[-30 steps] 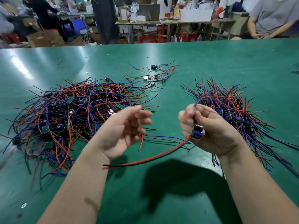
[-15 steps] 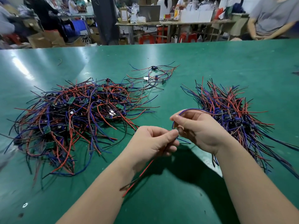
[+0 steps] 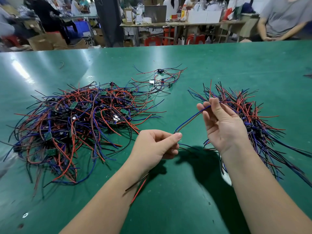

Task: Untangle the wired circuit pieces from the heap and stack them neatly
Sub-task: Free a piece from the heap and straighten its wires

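As the left hand (image 3: 155,146) pinches a circuit piece (image 3: 175,132), right hand (image 3: 224,127) pinches its wires (image 3: 190,118).

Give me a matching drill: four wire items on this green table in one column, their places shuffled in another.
1. tangled heap
2. sorted stack
3. small loose cluster
4. wired circuit piece

A. pinched between left hand and right hand
B. far middle
C. left side
D. right side

Pairs: 1-C, 2-D, 3-B, 4-A
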